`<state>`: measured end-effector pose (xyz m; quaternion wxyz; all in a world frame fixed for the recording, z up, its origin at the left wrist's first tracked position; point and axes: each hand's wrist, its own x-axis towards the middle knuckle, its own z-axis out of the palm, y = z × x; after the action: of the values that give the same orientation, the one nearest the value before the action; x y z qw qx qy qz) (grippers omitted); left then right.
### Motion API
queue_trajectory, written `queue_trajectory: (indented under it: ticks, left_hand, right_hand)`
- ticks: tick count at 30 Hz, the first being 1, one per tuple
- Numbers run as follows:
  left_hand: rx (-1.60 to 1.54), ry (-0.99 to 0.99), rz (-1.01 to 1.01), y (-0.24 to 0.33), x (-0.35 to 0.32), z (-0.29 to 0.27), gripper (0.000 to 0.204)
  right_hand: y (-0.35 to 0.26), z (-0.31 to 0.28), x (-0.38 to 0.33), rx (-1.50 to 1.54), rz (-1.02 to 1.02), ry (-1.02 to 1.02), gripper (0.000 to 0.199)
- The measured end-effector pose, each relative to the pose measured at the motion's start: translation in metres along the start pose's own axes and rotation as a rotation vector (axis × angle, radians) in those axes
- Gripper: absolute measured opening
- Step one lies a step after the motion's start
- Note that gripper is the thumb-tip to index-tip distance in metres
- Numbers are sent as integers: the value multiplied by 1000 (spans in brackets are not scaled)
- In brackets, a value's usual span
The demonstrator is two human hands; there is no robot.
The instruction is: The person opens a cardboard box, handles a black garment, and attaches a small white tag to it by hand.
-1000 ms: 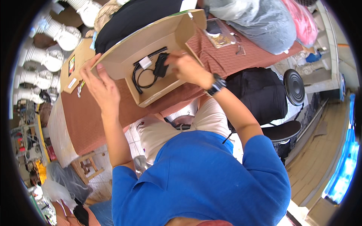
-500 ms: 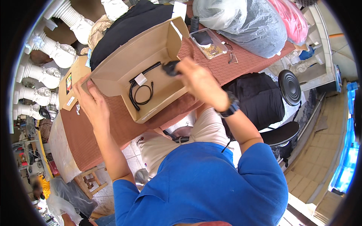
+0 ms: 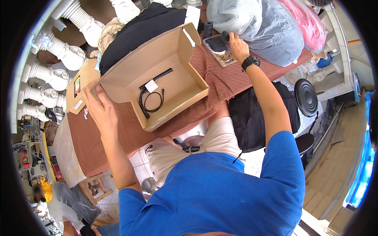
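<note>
bulky plastic bag (image 3: 277, 37) near right hand (image 3: 239, 48)

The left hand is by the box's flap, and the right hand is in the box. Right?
No: the head view shows the right hand outside the box, by the clear container, holding a black object. The left hand is by the flap.

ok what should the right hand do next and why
I'd probably set the black object down beside the clear container: the right hand holds it near the container's far edge, while the left hand is at the lid of the open cardboard box.
</note>
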<state>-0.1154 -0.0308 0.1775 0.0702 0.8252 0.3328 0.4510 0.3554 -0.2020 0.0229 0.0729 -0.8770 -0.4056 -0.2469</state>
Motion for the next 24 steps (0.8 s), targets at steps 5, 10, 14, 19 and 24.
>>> queue_trajectory:
  ticks: [5,10,14,19,24]
  left_hand:
    - [-5,-6,-23,-4,0,-4,30]
    - [-3,-15,-27,-1,-1,-3,31]
    - [-12,-15,-32,4,-2,-3,31]
    - [-27,-33,-61,6,-3,-6,30]
    - [-30,-10,-64,8,-5,-7,26]
  right_hand:
    - [-11,8,21,-264,-66,61,20]
    - [-10,26,19,-142,100,35,16]
    - [-1,36,16,172,166,-51,21]
    - [-2,31,18,92,107,-142,19]
    - [2,29,25,-83,-14,-216,18]
